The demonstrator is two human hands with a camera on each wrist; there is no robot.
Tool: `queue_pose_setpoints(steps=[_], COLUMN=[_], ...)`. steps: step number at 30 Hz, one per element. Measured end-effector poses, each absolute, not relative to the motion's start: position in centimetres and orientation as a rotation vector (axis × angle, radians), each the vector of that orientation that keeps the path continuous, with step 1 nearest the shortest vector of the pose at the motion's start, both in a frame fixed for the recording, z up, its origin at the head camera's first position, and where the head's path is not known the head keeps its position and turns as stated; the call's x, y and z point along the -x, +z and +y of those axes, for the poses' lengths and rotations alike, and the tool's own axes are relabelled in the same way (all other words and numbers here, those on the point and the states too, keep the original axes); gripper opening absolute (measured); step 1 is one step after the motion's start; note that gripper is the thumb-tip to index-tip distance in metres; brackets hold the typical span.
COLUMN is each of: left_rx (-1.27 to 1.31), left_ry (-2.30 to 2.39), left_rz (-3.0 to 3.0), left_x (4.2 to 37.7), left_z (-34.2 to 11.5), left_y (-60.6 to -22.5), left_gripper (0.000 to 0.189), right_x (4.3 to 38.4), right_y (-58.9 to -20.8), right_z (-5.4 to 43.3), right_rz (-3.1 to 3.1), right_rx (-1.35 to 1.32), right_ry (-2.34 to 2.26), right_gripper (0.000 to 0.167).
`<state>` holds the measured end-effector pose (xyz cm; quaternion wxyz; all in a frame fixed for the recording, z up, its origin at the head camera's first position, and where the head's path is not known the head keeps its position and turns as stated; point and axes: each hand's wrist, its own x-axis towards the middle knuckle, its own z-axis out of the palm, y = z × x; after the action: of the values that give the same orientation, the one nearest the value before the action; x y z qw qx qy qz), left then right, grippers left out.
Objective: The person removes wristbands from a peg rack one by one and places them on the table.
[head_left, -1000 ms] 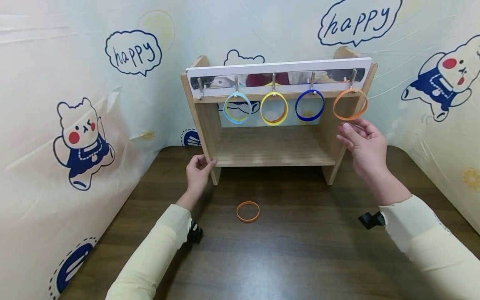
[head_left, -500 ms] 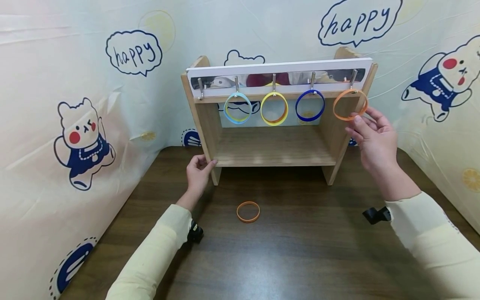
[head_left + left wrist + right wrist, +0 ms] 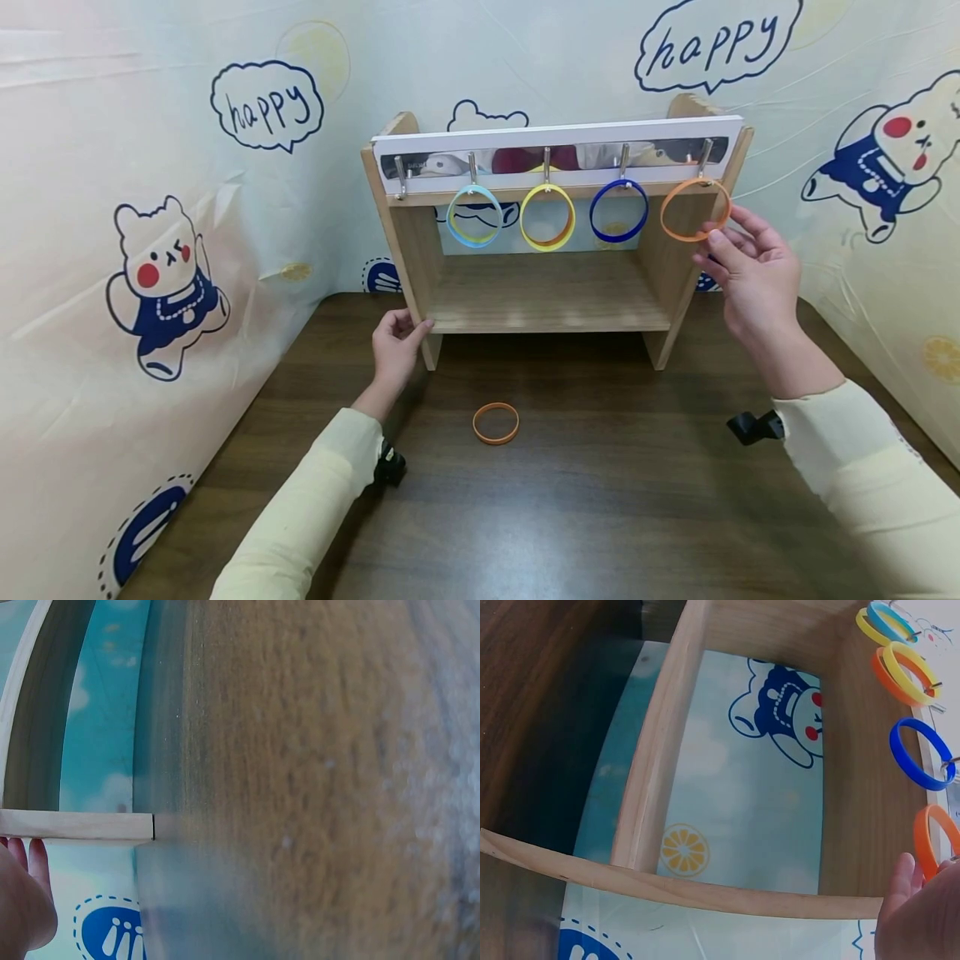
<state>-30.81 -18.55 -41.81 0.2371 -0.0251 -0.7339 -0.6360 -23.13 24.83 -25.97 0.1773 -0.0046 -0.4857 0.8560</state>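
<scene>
My right hand (image 3: 757, 271) pinches the lower right rim of an orange ring (image 3: 663, 213), which hangs from the rightmost hook of a small wooden shelf (image 3: 547, 292). In the right wrist view this orange ring (image 3: 922, 840) is at the fingertips, partly hidden by the hand. My left hand (image 3: 395, 346) grips the shelf's left side panel low down, thumb on the front edge, fingers behind. Other hooks carry a light blue ring (image 3: 476, 243), a yellow ring (image 3: 548, 246) and a dark blue ring (image 3: 618, 238). Behind the light blue and yellow ones, further rings show in the right wrist view.
Another orange ring (image 3: 496, 442) lies on the dark wooden table (image 3: 585, 500) in front of the shelf. The leftmost hook (image 3: 401, 177) has no ring. A white hook strip (image 3: 450, 137) with a mirrored band runs along the shelf's top. A printed cloth (image 3: 247, 233) stands behind.
My right hand has moved up and to the right from below the orange ring and now pinches its rim. The ring has shifted slightly left. My left hand stays in place.
</scene>
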Motion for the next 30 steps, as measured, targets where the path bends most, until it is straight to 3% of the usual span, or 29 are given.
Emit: queue_pose_setpoints(steps=[30], left_rx=[0.063], left_ry=[-1.786], left_rz=[-2.031], left_x=[30.7], left_z=[-18.6], left_y=[-41.5], left_gripper=[0.035], right_x=[22.9], right_y=[-24.8], right_z=[24.6], right_rz=[-1.143], right_rx=[-0.044], right_ry=[2.465], right_gripper=[0.043])
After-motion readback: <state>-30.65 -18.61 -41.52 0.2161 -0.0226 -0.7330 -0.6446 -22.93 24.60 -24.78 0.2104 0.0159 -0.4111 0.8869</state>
